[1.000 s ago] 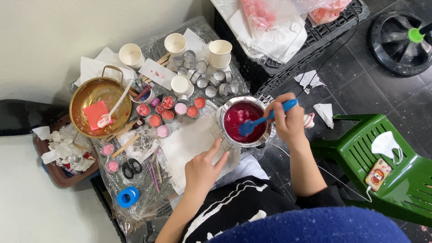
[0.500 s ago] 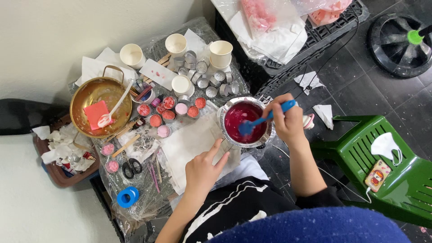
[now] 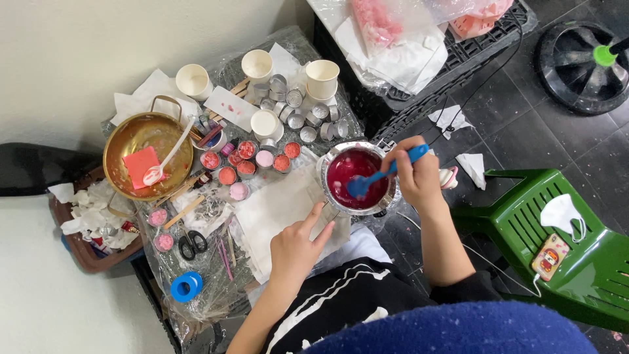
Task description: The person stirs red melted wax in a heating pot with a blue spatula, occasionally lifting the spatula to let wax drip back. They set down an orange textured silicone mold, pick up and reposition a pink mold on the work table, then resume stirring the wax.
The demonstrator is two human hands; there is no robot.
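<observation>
Head view: a round steel pot (image 3: 327, 172) holds glossy deep-red liquid, sitting at the bench's (image 3: 216, 301) 3 o'clock edge. The right hand (image 3: 416, 176) grips a blue spatula (image 3: 383, 174), blade dipped in the liquid. The left hand (image 3: 296, 249) lies open at the pot's 7 o'clock. The brass pan (image 3: 131, 141) holds a spoon (image 3: 164, 160); small tins (image 3: 246, 149) hold pink wax.

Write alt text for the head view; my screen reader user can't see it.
A right hand stirs red liquid in a metal pot with a blue spatula; the left hand rests on white paper beside it.
</observation>
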